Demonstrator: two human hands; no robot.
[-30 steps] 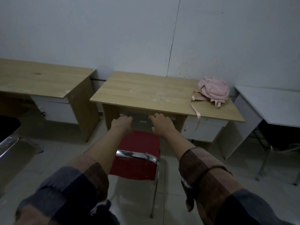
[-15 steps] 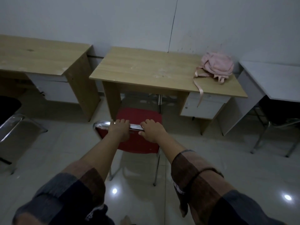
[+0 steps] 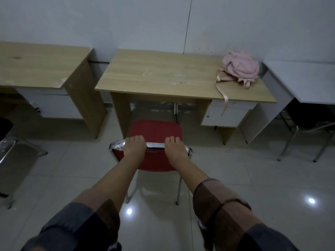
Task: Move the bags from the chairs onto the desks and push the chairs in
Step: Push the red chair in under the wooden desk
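Gripping the red chair [image 3: 155,132] backrest rail, centre frame: left hand [image 3: 134,148] & right hand [image 3: 175,149] fingers curled shut over it. Pink bag [image 3: 240,68] already on desk surface [image 3: 163,78], upper right. Push straight fwd w/ even pressure, seat betw. desk legs.

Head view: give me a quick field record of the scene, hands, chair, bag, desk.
left hand: gripping the chrome top rail of the chair back
right hand: gripping the same rail, to the right
red chair: in front of the middle desk, seat mostly outside it, nothing on the seat
pink bag: on the middle desk's far right corner, one strap hanging over the front edge
middle desk: wooden top, drawer unit on the right
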